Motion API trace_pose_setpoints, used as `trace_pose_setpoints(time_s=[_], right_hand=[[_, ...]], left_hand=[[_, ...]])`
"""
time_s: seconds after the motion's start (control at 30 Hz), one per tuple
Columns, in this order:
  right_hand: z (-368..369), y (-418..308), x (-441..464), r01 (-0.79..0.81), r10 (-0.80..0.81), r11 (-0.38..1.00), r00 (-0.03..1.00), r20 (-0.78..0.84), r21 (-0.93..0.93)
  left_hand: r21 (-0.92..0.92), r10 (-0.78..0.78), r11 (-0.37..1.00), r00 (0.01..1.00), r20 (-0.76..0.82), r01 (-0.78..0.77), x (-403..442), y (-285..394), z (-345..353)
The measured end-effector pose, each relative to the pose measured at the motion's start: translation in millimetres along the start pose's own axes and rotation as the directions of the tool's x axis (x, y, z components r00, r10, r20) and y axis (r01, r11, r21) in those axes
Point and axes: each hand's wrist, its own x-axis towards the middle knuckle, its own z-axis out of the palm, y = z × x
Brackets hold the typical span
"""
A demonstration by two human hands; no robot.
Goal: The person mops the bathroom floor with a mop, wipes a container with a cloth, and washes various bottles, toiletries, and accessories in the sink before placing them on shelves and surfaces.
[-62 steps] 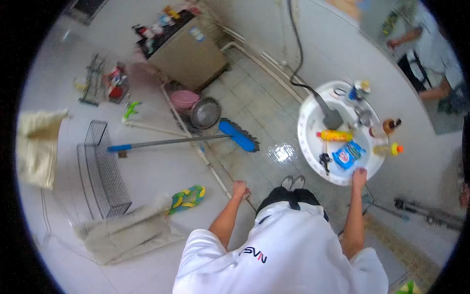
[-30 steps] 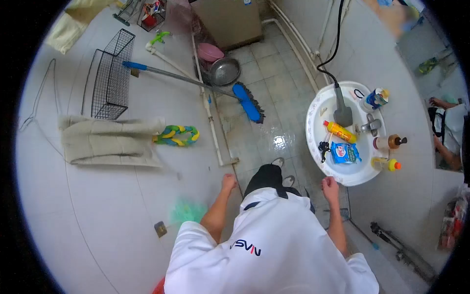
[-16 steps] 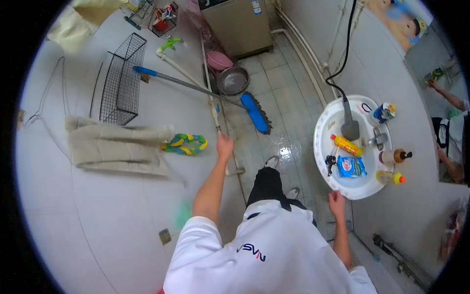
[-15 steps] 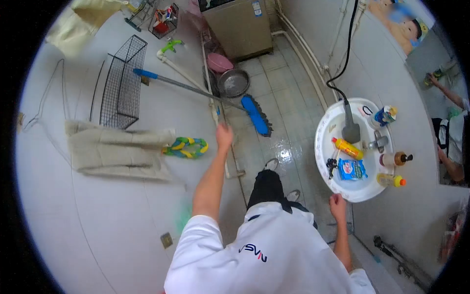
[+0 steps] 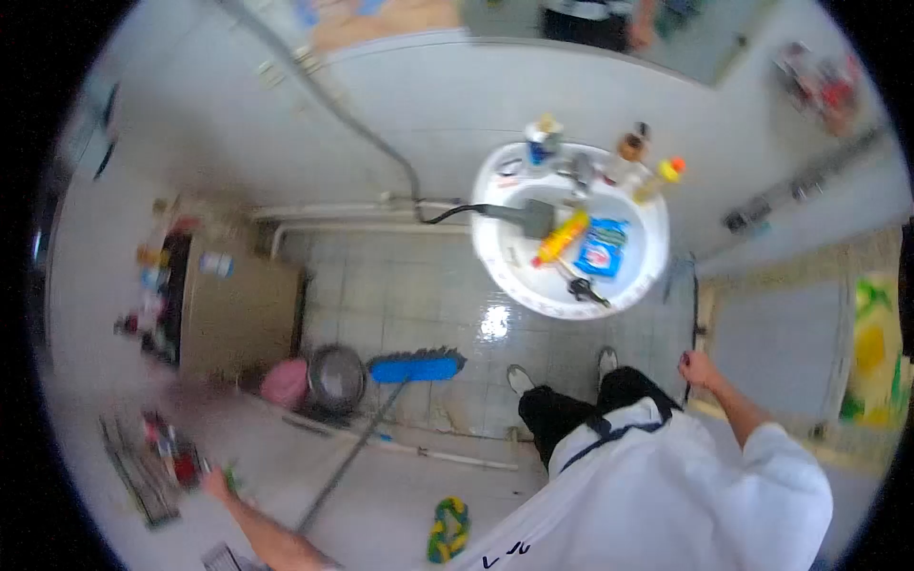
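Note:
My left hand (image 5: pixel 218 484) is stretched out at the lower left, blurred, beside the green tap (image 5: pixel 230 476) on the wall; whether it touches the tap I cannot tell. A wire basket (image 5: pixel 181 464) with small items hangs close by. The pole of a blue mop (image 5: pixel 414 367) runs up past my left forearm, its head on the tiles. My right hand (image 5: pixel 700 369) is curled by my side near the doorway, with no object visible in it.
A white washbasin (image 5: pixel 495 276) holds a yellow bottle (image 5: pixel 562 238), a blue packet (image 5: pixel 602 247) and a grey brush-like tool (image 5: pixel 536 219). A metal basin (image 5: pixel 337 378) and pink basin (image 5: pixel 285 383) stand beside the washing machine (image 5: pixel 238 314). The floor (image 5: pixel 495 328) shines wet.
My view has swung round, bringing the washbasin to the top middle. My left arm has reached out from near the pipe to the green tap. My right hand is now farther from the washbasin.

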Motion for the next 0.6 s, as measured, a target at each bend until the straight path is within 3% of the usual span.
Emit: trace_pose_setpoints(time_s=[0.03, 0.07, 0.17, 0.33, 0.4, 0.57, 0.6], right_hand=[[-0.5, 7.8, -10.8, -0.088, 0.088, 0.996, 0.996, 0.006, 0.007], [12.3, 22.8, -18.1, -0.123, 0.123, 0.992, 0.992, -0.010, -0.004], [44.4, 65.5, -47.3, -0.224, 0.225, 0.972, 0.974, 0.010, -0.073], [49.7, 41.4, -99.0, -0.349, 0.336, 0.924, 0.936, 0.108, 0.152], [47.9, 37.9, -114.7, -0.518, 0.424, 0.769, 0.852, 0.308, 0.375], [74.6, 74.7, -176.1, -0.604, 0.537, 0.566, 0.786, 0.305, 0.561], [78.5, 82.6, -192.4, -0.654, 0.617, 0.397, 0.710, 0.341, 0.644]], left_hand=[[-0.300, -0.300, 0.898, 0.947, 0.118, 0.322, -3.0, -25.4, 0.0], [-0.276, -0.271, 0.911, 0.949, 0.158, 0.306, -6.2, -21.3, -1.5], [-0.171, -0.165, 0.966, 0.971, 0.172, 0.194, -6.9, 43.2, 37.0], [-0.136, 0.117, 0.987, 0.960, 0.254, -0.084, -44.9, 179.1, 155.8], [-0.163, 0.210, 0.973, 0.923, 0.322, -0.164, -75.8, 225.5, 186.9], [-0.248, 0.378, 0.925, 0.773, 0.509, -0.289, -167.1, 295.1, 235.2], [-0.256, 0.392, 0.919, 0.740, 0.546, -0.298, -185.9, 300.4, 237.0]])
